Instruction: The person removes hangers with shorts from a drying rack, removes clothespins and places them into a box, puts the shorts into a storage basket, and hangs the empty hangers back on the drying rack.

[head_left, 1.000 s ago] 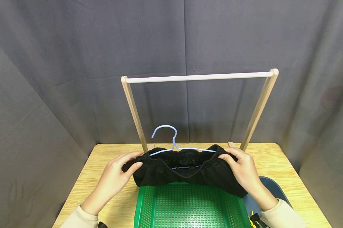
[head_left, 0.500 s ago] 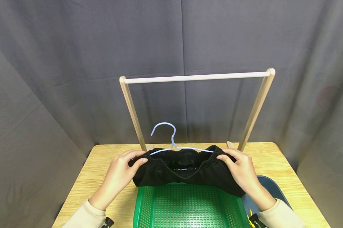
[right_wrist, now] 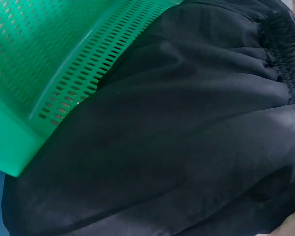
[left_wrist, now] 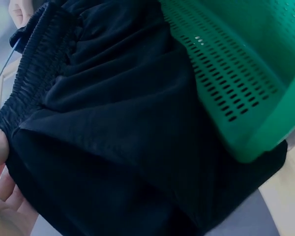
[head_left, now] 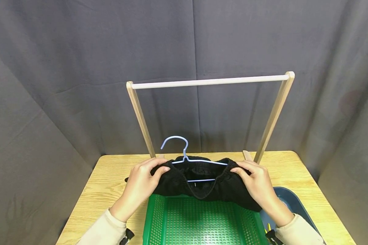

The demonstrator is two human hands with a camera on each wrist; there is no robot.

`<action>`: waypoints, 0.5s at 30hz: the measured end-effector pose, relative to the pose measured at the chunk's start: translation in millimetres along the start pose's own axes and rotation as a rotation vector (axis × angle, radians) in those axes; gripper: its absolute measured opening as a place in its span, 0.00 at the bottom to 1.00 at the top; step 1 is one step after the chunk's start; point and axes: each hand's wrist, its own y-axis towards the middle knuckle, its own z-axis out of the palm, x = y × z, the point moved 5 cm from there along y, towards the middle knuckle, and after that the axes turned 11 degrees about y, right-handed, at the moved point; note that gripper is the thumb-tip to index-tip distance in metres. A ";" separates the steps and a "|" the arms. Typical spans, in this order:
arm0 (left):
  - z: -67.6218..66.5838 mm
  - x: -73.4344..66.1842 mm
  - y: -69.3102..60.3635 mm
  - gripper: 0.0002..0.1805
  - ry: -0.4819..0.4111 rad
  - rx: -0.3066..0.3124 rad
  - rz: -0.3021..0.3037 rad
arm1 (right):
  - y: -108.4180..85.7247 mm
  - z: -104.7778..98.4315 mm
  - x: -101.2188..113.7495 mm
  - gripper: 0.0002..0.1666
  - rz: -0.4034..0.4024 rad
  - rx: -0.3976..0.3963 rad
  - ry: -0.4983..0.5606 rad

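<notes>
black garment (head_left: 230,187) spans from pinching left fingers (head_left: 161,172) to pinching right fingers (head_left: 240,172).

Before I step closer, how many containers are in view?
2. The green perforated basket is near middle, partly hidden by the black elastic-waisted garment; the dark blue tub is to the right, partly hidden by the right forearm. Others could be hidden.

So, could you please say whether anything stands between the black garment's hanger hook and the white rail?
Nothing visible does: the head view shows only grey curtain behind the gap between the hanger hook and white rail.
</notes>
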 end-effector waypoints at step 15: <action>-10.3 -9.0 10.0 0.10 0.158 -0.044 0.120 | -1.0 2.0 26.4 0.21 -0.139 0.118 -0.104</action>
